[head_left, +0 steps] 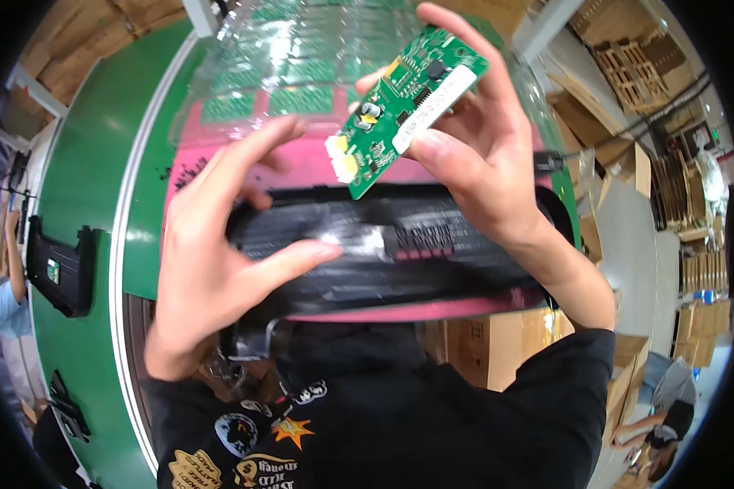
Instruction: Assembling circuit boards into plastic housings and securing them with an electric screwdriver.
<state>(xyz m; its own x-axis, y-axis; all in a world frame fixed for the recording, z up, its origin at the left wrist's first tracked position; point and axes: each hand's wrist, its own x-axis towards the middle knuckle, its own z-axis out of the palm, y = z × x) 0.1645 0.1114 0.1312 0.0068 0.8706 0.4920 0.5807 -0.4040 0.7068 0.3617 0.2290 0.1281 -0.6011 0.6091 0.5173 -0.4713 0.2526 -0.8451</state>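
At the far left, a black case [77,261] with a small board in it lay on the green tabletop [90,163]. My left hand [204,257] hung over the left end of a long black part [326,281]. Its fingers were spread wide, thumb well apart, with nothing in them.

Next came the green board [420,91], tilted up in the air above the pink mat [391,169], its white plugs [342,160] low on the left. My right hand [493,171] had it pinched, thumb at the white sticker [436,107], fingers around the back and top corner. I think I was at the step of holding it up and turning it. I guess the next move called for a soft grip on the edges, away from the tiny bumps.

I could not tell if my left thumb touched the black part. Shine made the middle of that part hard to see. The clear trays [302,49] were cut off at the top. The board's back was hidden, and so were some of my right fingers.
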